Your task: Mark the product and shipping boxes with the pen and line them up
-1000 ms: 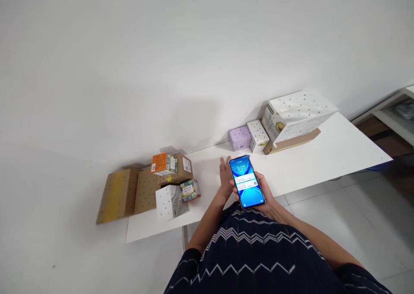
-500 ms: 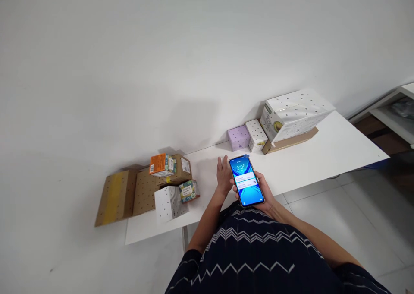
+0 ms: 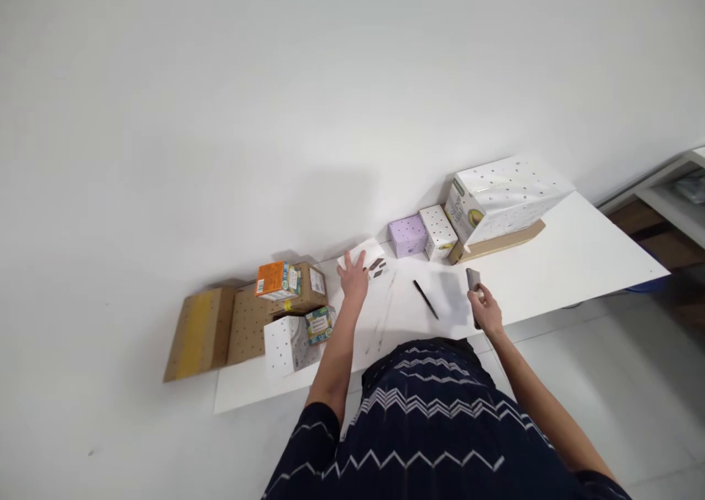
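Note:
My left hand [image 3: 354,280] lies with its fingers spread on a white sheet [image 3: 371,250] that carries dark printed shapes, near the back of the table. In my right hand [image 3: 485,310] is a smartphone [image 3: 472,278], gripped upright and seen nearly edge-on at the table's front side, so its screen is hidden from me. Between the two hands a black pen [image 3: 426,299] rests on the white tabletop. Behind it, against the wall, stand a lilac box [image 3: 408,236] and a small white dotted box [image 3: 439,233].
A large white carton [image 3: 504,203] sits on flattened cardboard at the right rear. Cardboard boxes [image 3: 246,324], an orange box [image 3: 271,278], a green-and-yellow box [image 3: 319,326] and a white dotted box [image 3: 286,344] crowd the left end. Open shelving [image 3: 672,191] stands beyond the table's right end.
My right hand has moved right with the phone and turned it edge-on. My left hand has reached forward and left onto the white sheet. The pen and sheet have come into view.

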`<state>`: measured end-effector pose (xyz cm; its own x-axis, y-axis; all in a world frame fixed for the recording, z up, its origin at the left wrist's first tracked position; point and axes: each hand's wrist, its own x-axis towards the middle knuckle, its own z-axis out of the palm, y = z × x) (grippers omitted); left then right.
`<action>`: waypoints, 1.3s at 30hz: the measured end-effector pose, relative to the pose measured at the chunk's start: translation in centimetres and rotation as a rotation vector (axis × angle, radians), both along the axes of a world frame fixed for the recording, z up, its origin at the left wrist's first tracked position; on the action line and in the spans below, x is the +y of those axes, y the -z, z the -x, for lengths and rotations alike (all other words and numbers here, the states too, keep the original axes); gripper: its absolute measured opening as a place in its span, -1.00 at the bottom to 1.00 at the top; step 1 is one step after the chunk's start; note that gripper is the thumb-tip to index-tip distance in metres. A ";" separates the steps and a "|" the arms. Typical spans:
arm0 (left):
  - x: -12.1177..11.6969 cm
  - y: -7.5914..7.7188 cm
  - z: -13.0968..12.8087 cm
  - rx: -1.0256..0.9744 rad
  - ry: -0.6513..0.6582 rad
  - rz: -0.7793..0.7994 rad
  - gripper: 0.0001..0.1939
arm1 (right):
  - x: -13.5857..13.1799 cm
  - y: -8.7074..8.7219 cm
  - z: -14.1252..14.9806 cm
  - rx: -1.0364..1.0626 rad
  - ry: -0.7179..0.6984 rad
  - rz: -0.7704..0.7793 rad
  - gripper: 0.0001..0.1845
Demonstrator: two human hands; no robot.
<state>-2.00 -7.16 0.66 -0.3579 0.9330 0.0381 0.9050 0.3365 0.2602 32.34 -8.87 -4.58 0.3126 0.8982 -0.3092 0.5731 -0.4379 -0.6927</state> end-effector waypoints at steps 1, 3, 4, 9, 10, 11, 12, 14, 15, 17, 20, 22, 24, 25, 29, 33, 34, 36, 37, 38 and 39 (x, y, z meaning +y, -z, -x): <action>0.6 0.1 0.1 0.006 0.021 -0.015 -0.49 | 0.1 0.9 -0.7 -0.134 -0.032 0.002 -0.33; 1.8 0.4 0.1 0.025 0.062 -0.045 -0.51 | 0.1 2.2 -1.8 -0.344 -0.067 0.006 -0.34; 2.4 0.5 0.1 0.028 0.075 -0.053 -0.52 | 0.0 2.7 -2.1 -0.427 -0.085 -0.013 -0.35; 5.6 0.6 -0.1 0.014 0.124 -0.047 -0.50 | 0.2 4.9 -2.9 -0.625 -0.177 -0.101 -0.40; 6.1 0.5 0.0 0.010 0.137 -0.038 -0.50 | 0.3 5.3 -3.0 -0.638 -0.195 -0.109 -0.40; 6.5 0.3 0.1 0.003 0.149 -0.024 -0.49 | 0.5 5.7 -3.0 -0.648 -0.212 -0.115 -0.41; 6.8 0.2 0.2 -0.009 0.162 -0.008 -0.49 | 0.6 6.1 -3.0 -0.655 -0.227 -0.121 -0.41; 7.0 -0.2 0.5 -0.041 0.198 0.020 -0.47 | 0.8 6.8 -2.8 -0.667 -0.242 -0.134 -0.42; 7.0 -0.4 0.6 -0.053 0.220 0.032 -0.46 | 0.9 7.0 -2.7 -0.670 -0.244 -0.145 -0.43; 6.4 -1.0 0.7 -0.059 0.254 0.035 -0.43 | 0.9 7.5 -2.6 -0.669 -0.238 -0.166 -0.45; 4.2 -2.5 1.4 -0.019 0.211 -0.052 -0.45 | 0.8 7.7 -2.5 -0.658 -0.233 -0.170 -0.44; 2.0 -4.1 2.6 0.029 0.086 -0.172 -0.51 | 0.7 7.6 -2.6 -0.648 -0.241 -0.148 -0.43; -0.5 -5.9 4.6 0.088 -0.126 -0.301 -0.55 | 0.8 7.3 -2.6 -0.640 -0.258 -0.114 -0.41; -1.7 -6.7 5.8 0.124 -0.258 -0.353 -0.54 | 0.8 7.2 -2.6 -0.636 -0.268 -0.099 -0.41; -5.7 -8.4 10.3 0.162 -0.649 -0.298 -0.31 | 0.9 6.9 -2.3 -0.631 -0.271 -0.068 -0.41; -7.6 -7.3 12.6 0.019 -0.717 -0.125 -0.15 | 0.9 6.7 -2.0 -0.599 -0.244 -0.051 -0.38; -7.8 -6.9 12.7 -0.014 -0.693 -0.125 -0.16 | 0.9 6.7 -2.0 -0.581 -0.242 -0.048 -0.38; -7.9 -6.6 12.5 -0.057 -0.656 -0.170 -0.19 | 0.9 6.4 -2.0 -0.545 -0.235 -0.040 -0.37; -7.9 -6.5 12.2 -0.072 -0.651 -0.200 -0.22 | 0.9 6.2 -2.0 -0.534 -0.226 -0.041 -0.36; -7.9 -6.6 11.7 -0.089 -0.649 -0.231 -0.24 | 0.9 6.0 -2.0 -0.531 -0.211 -0.050 -0.35; -7.8 -6.8 11.2 -0.115 -0.634 -0.257 -0.25 | 1.0 5.8 -2.1 -0.535 -0.192 -0.072 -0.34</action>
